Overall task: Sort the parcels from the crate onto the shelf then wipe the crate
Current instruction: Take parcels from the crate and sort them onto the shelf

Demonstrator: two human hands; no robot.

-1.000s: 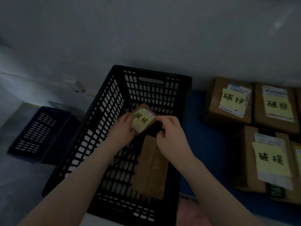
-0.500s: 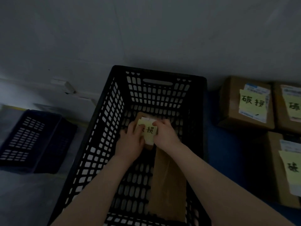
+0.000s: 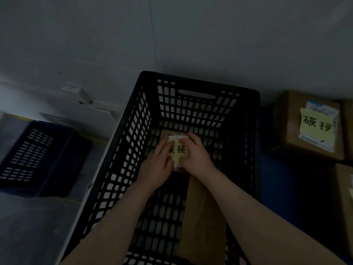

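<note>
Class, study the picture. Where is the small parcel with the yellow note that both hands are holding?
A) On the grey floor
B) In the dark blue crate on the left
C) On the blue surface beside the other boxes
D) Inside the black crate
D: the left hand and the right hand hold the small parcel low between the walls of the black crate.

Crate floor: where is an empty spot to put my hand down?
In the crate, bare floor shows between its left wall and the long flat parcel. A thin strip lies between the small parcel and the far wall. Crowded middle: left hand and right hand hold that parcel.
</note>
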